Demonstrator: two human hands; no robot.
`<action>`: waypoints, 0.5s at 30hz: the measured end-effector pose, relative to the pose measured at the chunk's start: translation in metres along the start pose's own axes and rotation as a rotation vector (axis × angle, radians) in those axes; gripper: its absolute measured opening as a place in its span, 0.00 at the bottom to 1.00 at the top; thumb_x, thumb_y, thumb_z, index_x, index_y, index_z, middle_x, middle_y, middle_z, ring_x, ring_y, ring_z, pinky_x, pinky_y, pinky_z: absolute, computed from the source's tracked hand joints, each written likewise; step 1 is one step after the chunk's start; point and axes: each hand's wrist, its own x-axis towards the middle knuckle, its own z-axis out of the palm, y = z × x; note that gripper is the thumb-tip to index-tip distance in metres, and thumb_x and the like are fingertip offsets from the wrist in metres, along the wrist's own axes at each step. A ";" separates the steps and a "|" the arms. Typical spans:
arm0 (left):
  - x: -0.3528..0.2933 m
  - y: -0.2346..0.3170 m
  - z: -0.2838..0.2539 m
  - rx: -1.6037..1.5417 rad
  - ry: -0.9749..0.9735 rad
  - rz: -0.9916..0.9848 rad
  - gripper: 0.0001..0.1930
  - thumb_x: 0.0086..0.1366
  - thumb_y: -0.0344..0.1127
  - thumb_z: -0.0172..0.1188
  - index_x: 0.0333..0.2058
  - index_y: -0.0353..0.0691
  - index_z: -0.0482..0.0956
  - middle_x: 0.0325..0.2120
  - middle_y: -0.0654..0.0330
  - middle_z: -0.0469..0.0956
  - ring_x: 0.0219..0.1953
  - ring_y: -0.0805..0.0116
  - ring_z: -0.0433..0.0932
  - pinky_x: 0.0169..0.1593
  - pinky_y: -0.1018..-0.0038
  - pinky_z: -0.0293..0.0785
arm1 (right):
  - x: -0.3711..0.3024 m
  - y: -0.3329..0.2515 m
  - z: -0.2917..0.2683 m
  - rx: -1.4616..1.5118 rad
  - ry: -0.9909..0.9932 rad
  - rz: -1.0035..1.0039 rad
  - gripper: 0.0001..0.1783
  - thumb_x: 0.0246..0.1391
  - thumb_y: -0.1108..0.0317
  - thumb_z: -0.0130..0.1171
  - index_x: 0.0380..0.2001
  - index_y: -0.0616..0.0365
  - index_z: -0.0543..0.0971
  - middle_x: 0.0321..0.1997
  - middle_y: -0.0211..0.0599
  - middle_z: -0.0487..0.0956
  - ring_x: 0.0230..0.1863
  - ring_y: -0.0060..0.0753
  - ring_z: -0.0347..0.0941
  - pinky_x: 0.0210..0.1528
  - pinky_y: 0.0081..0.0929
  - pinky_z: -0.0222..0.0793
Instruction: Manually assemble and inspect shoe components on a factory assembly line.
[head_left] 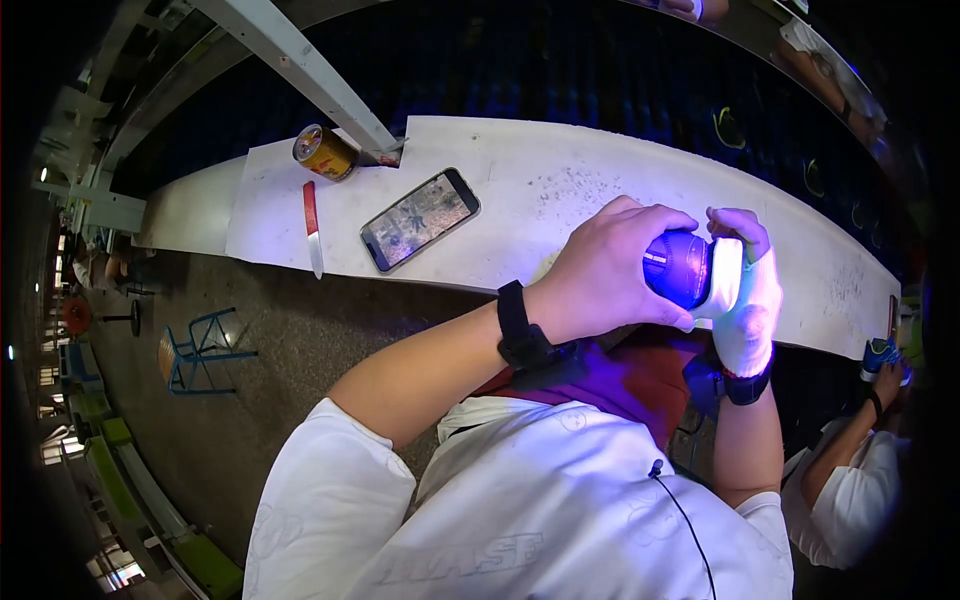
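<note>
Overlapping a probable shoe (pixel 680 268), hands (pixel 605 268) sit near phone (pixel 420 220).

White shirt (pixel 560 500): one row of pale, outlined capital lettering (pixel 465 556) across the front, faint against the cloth. Gold drink can (pixel 328 157), on the surface (pixel 520 155): red marking on its side, too small to read.
</note>
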 end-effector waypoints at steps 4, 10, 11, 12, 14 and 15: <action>0.007 0.001 -0.004 0.027 -0.081 -0.203 0.43 0.38 0.51 0.87 0.54 0.41 0.81 0.44 0.51 0.85 0.49 0.51 0.82 0.55 0.60 0.78 | 0.018 -0.003 0.007 -0.017 -0.143 0.067 0.45 0.44 0.40 0.72 0.59 0.62 0.77 0.54 0.37 0.71 0.59 0.34 0.69 0.64 0.33 0.64; 0.005 -0.006 -0.015 0.065 -0.216 -0.271 0.41 0.43 0.55 0.85 0.52 0.38 0.81 0.40 0.49 0.87 0.43 0.47 0.86 0.52 0.61 0.80 | 0.035 -0.008 0.017 0.016 -0.211 0.090 0.34 0.49 0.55 0.70 0.57 0.62 0.79 0.53 0.36 0.72 0.57 0.31 0.69 0.63 0.29 0.63; 0.005 -0.007 -0.016 0.036 -0.220 -0.263 0.41 0.44 0.55 0.85 0.52 0.38 0.81 0.39 0.49 0.87 0.42 0.48 0.87 0.52 0.61 0.81 | 0.037 -0.009 0.016 -0.017 -0.277 0.098 0.30 0.50 0.58 0.69 0.55 0.62 0.80 0.53 0.36 0.73 0.57 0.30 0.69 0.63 0.29 0.63; 0.006 -0.007 -0.016 0.022 -0.234 -0.248 0.41 0.44 0.55 0.85 0.52 0.38 0.81 0.39 0.49 0.87 0.42 0.48 0.87 0.52 0.61 0.81 | 0.033 -0.003 0.014 0.055 -0.255 0.152 0.21 0.53 0.63 0.68 0.49 0.61 0.81 0.52 0.36 0.74 0.54 0.29 0.71 0.61 0.29 0.65; 0.005 -0.005 -0.017 0.046 -0.202 -0.319 0.40 0.46 0.54 0.85 0.52 0.36 0.81 0.40 0.49 0.87 0.43 0.53 0.88 0.52 0.64 0.81 | 0.034 0.002 0.019 0.157 -0.209 0.133 0.16 0.56 0.64 0.68 0.44 0.62 0.80 0.49 0.36 0.76 0.50 0.29 0.72 0.57 0.29 0.67; -0.002 -0.017 -0.015 -0.032 -0.118 -0.284 0.37 0.45 0.58 0.83 0.47 0.37 0.83 0.38 0.47 0.87 0.42 0.45 0.87 0.50 0.59 0.82 | 0.039 0.005 0.023 0.180 -0.194 0.130 0.15 0.58 0.64 0.67 0.42 0.62 0.79 0.47 0.37 0.77 0.48 0.29 0.73 0.55 0.29 0.68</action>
